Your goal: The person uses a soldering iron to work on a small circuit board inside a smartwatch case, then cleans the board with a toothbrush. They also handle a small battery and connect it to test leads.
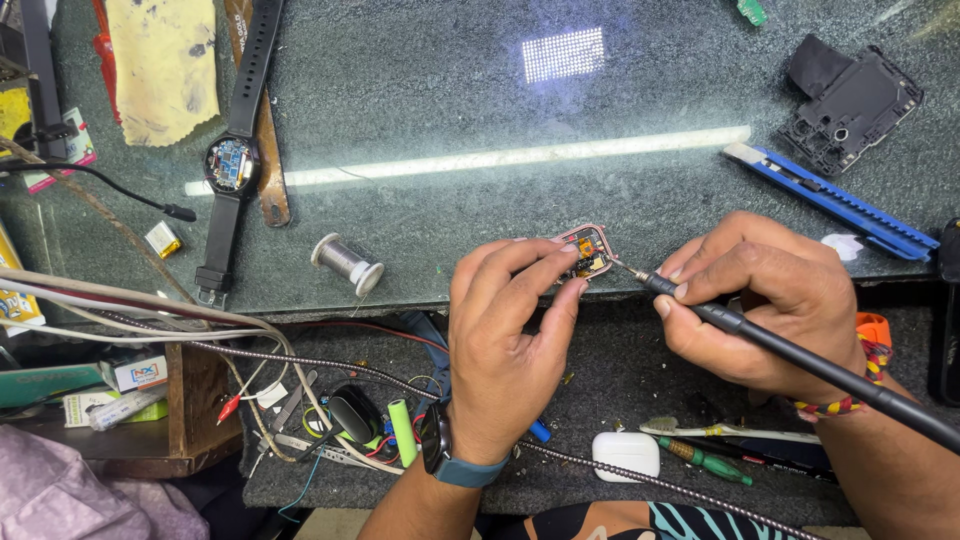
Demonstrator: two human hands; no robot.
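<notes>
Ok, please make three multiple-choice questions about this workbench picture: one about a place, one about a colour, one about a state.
1. Where does the solder spool lie?
A. on the glass top, left of the hands
B. inside the wooden box
C. on the utility knife

2. What colour is the utility knife?
A. red
B. blue
C. yellow

3. In what state is the round watch?
A. closed, showing a lit dial
B. wrapped in cloth
C. opened, its circuit board exposed

Answers:
1 A: it rests on the glass top, left of the left hand.
2 B: its long body is blue.
3 C: components show where a face would be.

The right hand holds a black tool to the small board.
</notes>
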